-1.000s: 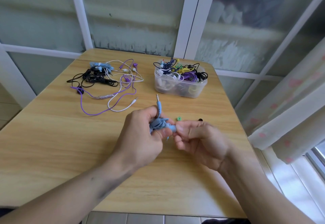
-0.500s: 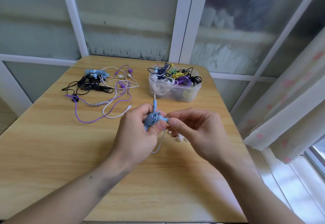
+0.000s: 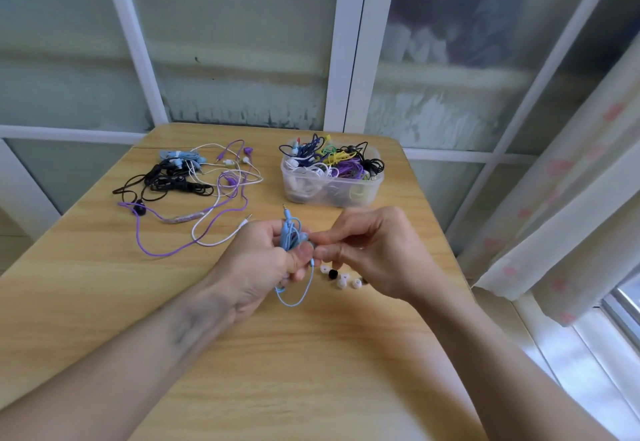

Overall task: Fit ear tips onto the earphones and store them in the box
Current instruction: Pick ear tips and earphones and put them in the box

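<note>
Above the wooden table [image 3: 104, 302], left hand [image 3: 256, 264] grips coiled blue earphones [image 3: 292, 236]; right hand [image 3: 374, 253] fingers pinch its rubbery end.

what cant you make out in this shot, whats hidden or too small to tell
Head view, the only one:
- Earbud of the blue earphones: hidden between the left hand and the right hand, so tip fitted or not is unknown.
- Loose ear tips: partly behind the right hand; count unclear.
- Box: tangled contents, pairs uncountable.

The hands [image 3: 311, 250] seemingly hide the blue earphones' [image 3: 291, 232] earbud; both forearms run offscreen.
</note>
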A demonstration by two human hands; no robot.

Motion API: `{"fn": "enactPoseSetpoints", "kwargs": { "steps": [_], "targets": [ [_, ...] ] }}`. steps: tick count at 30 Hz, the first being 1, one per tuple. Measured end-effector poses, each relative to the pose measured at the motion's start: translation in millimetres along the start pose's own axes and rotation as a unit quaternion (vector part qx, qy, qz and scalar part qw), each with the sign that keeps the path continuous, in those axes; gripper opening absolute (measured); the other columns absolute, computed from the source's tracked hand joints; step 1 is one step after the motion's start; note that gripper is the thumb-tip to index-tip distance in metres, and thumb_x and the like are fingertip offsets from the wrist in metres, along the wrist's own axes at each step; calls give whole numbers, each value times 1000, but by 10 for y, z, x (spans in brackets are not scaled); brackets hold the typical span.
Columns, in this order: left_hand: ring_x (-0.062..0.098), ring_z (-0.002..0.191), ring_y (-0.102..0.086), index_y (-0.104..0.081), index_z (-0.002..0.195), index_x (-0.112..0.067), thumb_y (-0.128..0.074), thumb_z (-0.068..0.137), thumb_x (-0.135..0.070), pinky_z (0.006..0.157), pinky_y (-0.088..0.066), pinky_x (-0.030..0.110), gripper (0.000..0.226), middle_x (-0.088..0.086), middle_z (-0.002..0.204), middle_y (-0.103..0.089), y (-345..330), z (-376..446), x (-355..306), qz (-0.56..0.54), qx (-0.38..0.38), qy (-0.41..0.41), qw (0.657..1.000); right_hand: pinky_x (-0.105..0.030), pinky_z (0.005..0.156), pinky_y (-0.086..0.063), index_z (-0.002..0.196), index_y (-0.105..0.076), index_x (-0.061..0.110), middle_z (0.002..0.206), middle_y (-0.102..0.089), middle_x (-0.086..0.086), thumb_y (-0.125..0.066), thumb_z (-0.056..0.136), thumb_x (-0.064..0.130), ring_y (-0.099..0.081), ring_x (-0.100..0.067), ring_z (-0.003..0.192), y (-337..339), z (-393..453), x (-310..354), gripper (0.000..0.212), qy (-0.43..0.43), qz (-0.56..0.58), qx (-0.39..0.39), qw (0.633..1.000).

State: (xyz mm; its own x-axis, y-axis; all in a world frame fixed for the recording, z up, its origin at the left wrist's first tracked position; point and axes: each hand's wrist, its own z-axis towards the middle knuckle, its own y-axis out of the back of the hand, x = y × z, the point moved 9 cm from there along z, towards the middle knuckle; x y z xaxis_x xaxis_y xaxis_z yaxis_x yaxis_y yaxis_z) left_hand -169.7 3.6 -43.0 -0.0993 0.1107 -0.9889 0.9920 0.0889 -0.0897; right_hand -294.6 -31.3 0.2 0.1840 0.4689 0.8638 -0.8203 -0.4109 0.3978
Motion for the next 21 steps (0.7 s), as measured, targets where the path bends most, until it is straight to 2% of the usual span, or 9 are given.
{"fn": "enactPoseSetpoints", "kwargs": {
  "steps": [3, 6, 7, 9, 11, 13, 16, 18, 21],
  "targets": [
    [10, 42, -48, -57, 90, -6, -60, 88, 4, 40, -35, 16, 10, 4, 60, -62, -49, 23, -43, 17, 32, -10, 999, -31, 47, -50, 92, -80, 9, 70, -69, 3, -82, 76, 6, -65, -18, 56, 6, 9, -67, 16, -23, 22, 18, 999],
    [12, 45, -49, -59, 88, -6, -63, 86, 3, 43, -40, 17, 10, 4, 60, -63, -49, 82, -221, 39, 44, -56, 997, -50, 56, -52, 96, -79, 12, 76, -72, -13, -81, 76, 16, -62, -23, 58, 49, 58, -93, 21, -28, 93, -3, 995],
    [12, 45, -50, -60, 89, -5, -64, 86, 1, 44, -40, 17, 9, 4, 62, -63, -60, 107, -283, 46, 47, -72, 995, -50, 58, -52, 98, -79, 13, 77, -71, -18, -80, 77, 17, -60, -23, 59, 74, 81, -93, 22, -23, 104, -15, 994],
    [13, 46, -49, -60, 94, -2, -65, 86, 0, 43, -39, 17, 10, 5, 64, -63, -71, 176, -341, 52, 34, -86, 994, -41, 61, -52, 103, -78, 14, 77, -68, -20, -77, 82, 12, -56, -18, 62, 127, 116, -78, 22, -4, 100, -46, 994],
    [13, 46, -48, -59, 105, 4, -63, 88, 1, 42, -36, 19, 17, 4, 62, -60, -78, 264, -340, 31, 6, -79, 996, -36, 66, -52, 108, -76, 19, 76, -65, -8, -73, 85, 10, -54, -13, 69, 176, 140, -64, 24, 13, 79, -77, 994],
    [12, 47, -47, -59, 110, 3, -58, 92, 3, 42, -34, 20, 18, 4, 59, -56, -129, 332, -335, 4, -5, -67, 998, -34, 72, -52, 115, -72, 20, 90, -69, 4, -68, 90, 8, -56, -8, 79, 200, 155, -88, 28, 14, 67, -92, 993],
    [10, 49, -48, -64, 102, -5, -52, 95, 2, 44, -36, 20, 15, 0, 59, -56, -190, 434, -359, -16, -12, -41, 999, -28, 82, -52, 135, -59, 23, 115, -71, 4, -64, 95, 15, -65, -7, 93, 244, 155, -96, 42, 5, 42, -86, 995],
    [12, 53, -50, -65, 105, -3, -54, 95, 0, 46, -38, 22, 15, 3, 67, -58, -206, 521, -357, -39, -15, -13, 999, -23, 86, -52, 142, -50, 25, 112, -70, 8, -66, 95, 19, -67, -4, 94, 304, 141, -87, 51, 0, 13, -100, 995],
    [15, 55, -51, -63, 103, -1, -55, 94, -4, 46, -37, 22, 13, 5, 70, -57, -265, 649, -353, -94, -8, 45, 995, -17, 76, -50, 134, -53, 28, 101, -67, 10, -67, 93, 15, -65, -1, 85, 473, 110, -91, 46, -8, 0, -169, 986]
  ]
}}
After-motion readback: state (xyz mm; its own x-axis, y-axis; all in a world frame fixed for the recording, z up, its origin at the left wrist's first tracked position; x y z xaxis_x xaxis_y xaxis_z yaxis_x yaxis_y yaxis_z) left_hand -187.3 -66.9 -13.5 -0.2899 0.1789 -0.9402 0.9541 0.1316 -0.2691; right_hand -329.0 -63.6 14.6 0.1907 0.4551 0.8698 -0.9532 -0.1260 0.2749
